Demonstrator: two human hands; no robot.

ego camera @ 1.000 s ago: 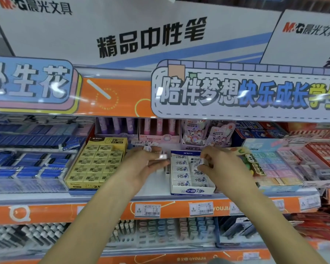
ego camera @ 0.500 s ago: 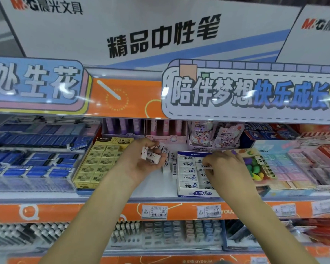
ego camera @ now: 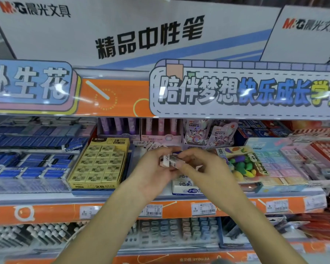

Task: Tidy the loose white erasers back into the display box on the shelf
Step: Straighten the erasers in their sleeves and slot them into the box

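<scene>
My left hand (ego camera: 152, 168) holds a small stack of white erasers (ego camera: 167, 160) in blue-printed sleeves, just above the shelf. My right hand (ego camera: 200, 168) meets it from the right, its fingertips pinching the nearest eraser of that stack. Both hands hover over the white display box (ego camera: 185, 187), which is mostly hidden; only its front wall and a row or two of erasers show. More loose white erasers (ego camera: 151, 145) lie on the shelf behind my left hand.
A yellow 2B eraser box (ego camera: 101, 162) stands left of the display box, and a pack of colourful shaped erasers (ego camera: 244, 164) stands to the right. Blue eraser trays (ego camera: 31, 161) fill the far left. An orange shelf edge (ego camera: 179, 209) carries price tags.
My right hand has lifted off the display box and moved left to meet my left hand. The left hand has brought its erasers to the right, over the box.
</scene>
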